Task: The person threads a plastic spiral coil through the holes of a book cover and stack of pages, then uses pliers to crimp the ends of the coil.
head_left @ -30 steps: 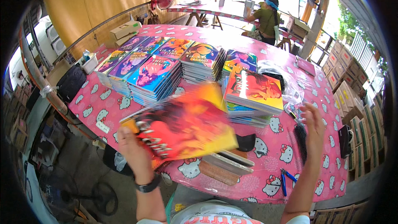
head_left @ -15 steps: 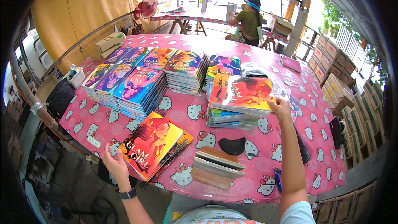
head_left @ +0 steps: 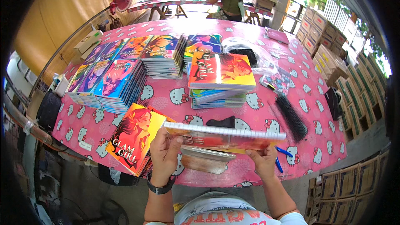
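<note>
Between both hands I hold a notebook (head_left: 221, 138) with a red and yellow cover, tilted so that its white edge with evenly spaced marks faces up. My left hand (head_left: 166, 152) grips its left end, thumb on the near side. At its right end, my right hand (head_left: 265, 160) pinches the lower corner. Left of my left hand lies a small pile of spiral notebooks (head_left: 134, 137) with the same cover. Beneath the held notebook is a wooden block with a metal strip (head_left: 204, 160), and a black pad (head_left: 221, 121) shows just beyond it.
Ahead is a stack of notebooks (head_left: 223, 73); several more stacks (head_left: 118, 81) stand left. At right lie black spiral coils (head_left: 291, 118), blue-handled pliers (head_left: 283, 152) and clear plastic (head_left: 266, 54). Cartons (head_left: 318, 29) line the right side. A person (head_left: 231, 0) sits at the far table.
My right hand has brought a notebook from the middle stack toward me and turned it edge up. My left hand has moved right from the near pile and now grips its other end.
</note>
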Demonstrator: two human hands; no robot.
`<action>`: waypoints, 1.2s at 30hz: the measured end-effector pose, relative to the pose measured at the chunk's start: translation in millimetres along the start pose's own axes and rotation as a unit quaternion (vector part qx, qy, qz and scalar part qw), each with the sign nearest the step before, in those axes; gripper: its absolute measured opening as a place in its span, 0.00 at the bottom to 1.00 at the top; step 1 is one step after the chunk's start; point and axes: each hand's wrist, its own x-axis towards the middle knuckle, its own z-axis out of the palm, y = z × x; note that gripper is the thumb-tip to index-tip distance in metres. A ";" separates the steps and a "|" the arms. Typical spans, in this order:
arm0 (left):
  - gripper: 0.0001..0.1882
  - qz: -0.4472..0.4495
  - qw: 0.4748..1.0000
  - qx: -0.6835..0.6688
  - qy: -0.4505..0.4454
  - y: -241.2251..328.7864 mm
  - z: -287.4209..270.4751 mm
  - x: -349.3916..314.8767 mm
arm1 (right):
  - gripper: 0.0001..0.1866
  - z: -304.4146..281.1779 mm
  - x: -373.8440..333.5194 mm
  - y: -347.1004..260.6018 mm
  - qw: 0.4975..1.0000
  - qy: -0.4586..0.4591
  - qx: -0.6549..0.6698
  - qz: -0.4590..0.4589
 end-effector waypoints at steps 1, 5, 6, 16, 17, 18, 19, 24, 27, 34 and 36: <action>0.12 0.008 1.000 0.020 -0.008 2.1 1.1 0.5 | 0.17 -11.1 -3.7 7.9 0.997 -0.038 -0.060 -0.002; 0.10 -0.095 0.984 0.141 -0.058 -10.4 -12.0 -5.1 | 0.08 -23.2 -8.4 18.5 0.954 -0.164 -0.252 0.001; 0.11 -0.082 0.987 0.124 -0.062 -24.5 -22.1 -9.7 | 0.10 -23.0 -11.0 25.6 0.944 -0.194 -0.268 0.013; 0.19 -0.058 0.982 -0.064 0.170 -58.0 18.6 -6.6 | 0.09 -157.7 123.6 84.4 0.793 0.096 -0.600 -0.037; 0.17 -0.075 0.975 -0.046 0.202 -65.6 21.0 -2.1 | 0.10 -162.0 127.5 91.0 0.789 0.045 -0.613 0.002; 0.12 -0.059 0.976 -0.040 0.205 -65.6 24.0 0.2 | 0.10 -155.1 126.4 90.0 0.795 0.022 -0.606 0.002; 0.11 -0.064 0.977 -0.047 0.198 -64.7 23.5 3.7 | 0.10 -151.5 127.9 86.3 0.823 0.044 -0.567 -0.003; 0.16 -0.102 0.973 -0.003 0.205 -58.4 5.4 0.6 | 0.20 -91.7 102.5 -15.7 0.925 0.074 -0.359 -0.098; 0.26 0.017 0.958 0.193 0.210 -40.7 18.3 -0.6 | 0.20 -56.1 66.9 -80.6 0.945 0.015 -0.312 -0.097; 0.30 0.058 0.846 0.489 -0.206 -6.5 104.7 -23.2 | 0.19 -41.9 29.9 -70.0 0.939 -0.227 -0.256 -0.036; 0.28 0.085 0.834 0.511 -0.192 -17.7 104.6 -26.1 | 0.17 -38.7 26.4 -59.9 0.947 -0.213 -0.236 -0.037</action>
